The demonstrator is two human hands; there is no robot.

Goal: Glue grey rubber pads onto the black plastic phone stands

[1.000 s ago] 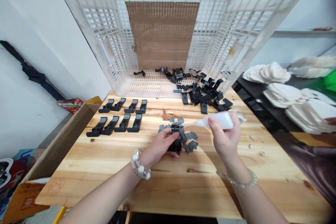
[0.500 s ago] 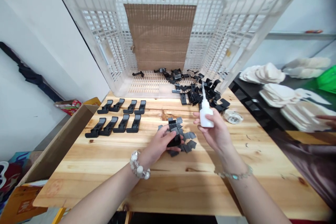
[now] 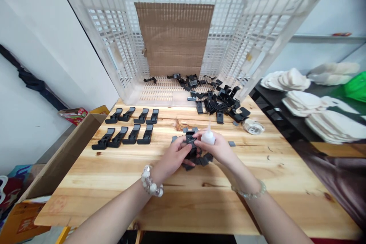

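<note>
Near the middle of the wooden table [image 3: 120, 183], my left hand [image 3: 174, 156] grips a black plastic clip [image 3: 191, 137] between thumb and fingers. My right hand [image 3: 219, 146] is closed around a small white bottle [image 3: 208, 137], its thin nozzle pointing up, and its fingertips meet the clip's right side. Grey square pads [image 3: 207, 158] lie scattered under and around both hands. To the left, several black clips [image 3: 134, 134] with grey tops rest in two rows. A heap of loose black clips [image 3: 220, 101] lies behind my right hand, partly inside the crate.
A white plastic crate [image 3: 110, 61] lies on its side at the back, with cardboard [image 3: 175, 38] against its far wall. A roll of clear tape [image 3: 253, 127] sits right of the heap. White stacked pieces [image 3: 303, 103] are on a dark table at right. A cardboard box [image 3: 65, 152] stands at left.
My right hand has moved left and down with the bottle, up to the clip in my left hand. The other person's hand at the right edge has left view.
</note>
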